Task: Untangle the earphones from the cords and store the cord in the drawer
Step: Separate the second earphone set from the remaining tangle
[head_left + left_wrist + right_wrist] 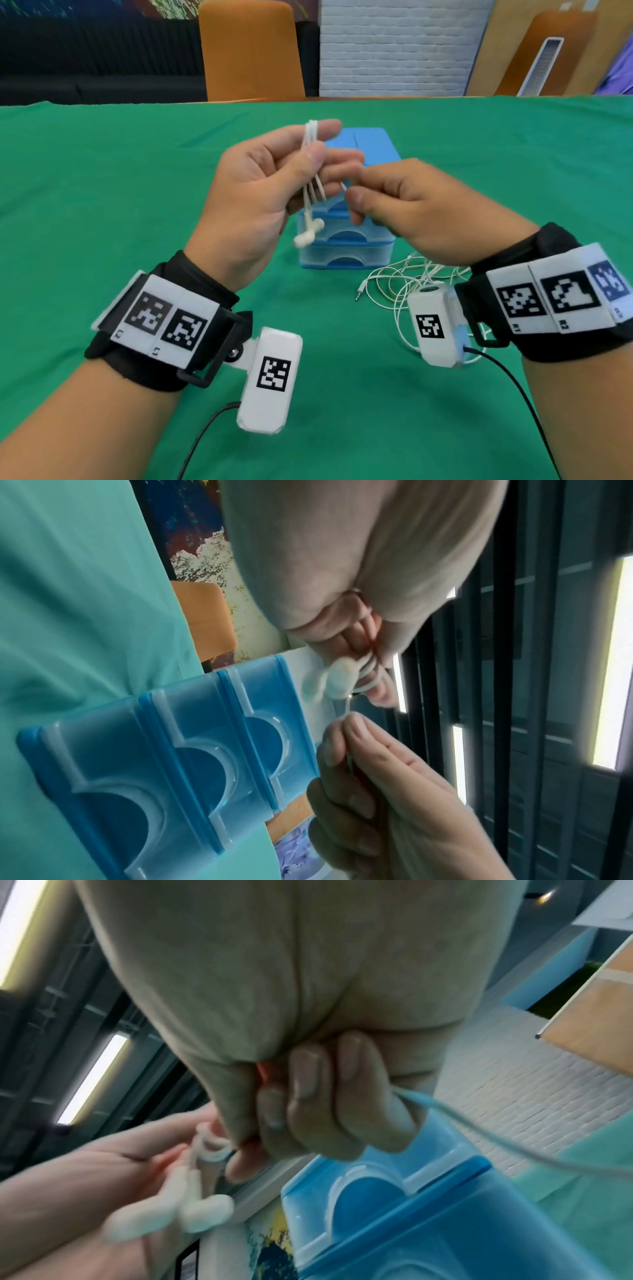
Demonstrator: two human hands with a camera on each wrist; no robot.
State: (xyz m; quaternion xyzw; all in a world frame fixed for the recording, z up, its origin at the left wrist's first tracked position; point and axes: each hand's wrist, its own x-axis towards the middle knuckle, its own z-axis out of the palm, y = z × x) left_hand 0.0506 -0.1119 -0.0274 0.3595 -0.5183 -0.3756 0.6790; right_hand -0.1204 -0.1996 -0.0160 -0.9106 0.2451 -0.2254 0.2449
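L2, L1 on left wristband [161, 318], R1, R2 on right wristband [548, 298]

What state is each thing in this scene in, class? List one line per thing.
Left hand: raised, grips looped earphone cord.
Right hand: pinches the cord's free strand.
Earphones: cord wound over left hand's fingers, two buds dangling.
Loose cord: tangled heap on the cloth, plug free.
Drawer unit: upright, visible drawers closed.

A green cloth [102, 205] is spread over the worktop. Beyond its far edge an orange chair [251, 51] is seen, with a white brick wall [394, 48] to its right and a dark sofa [96, 58] to its left.
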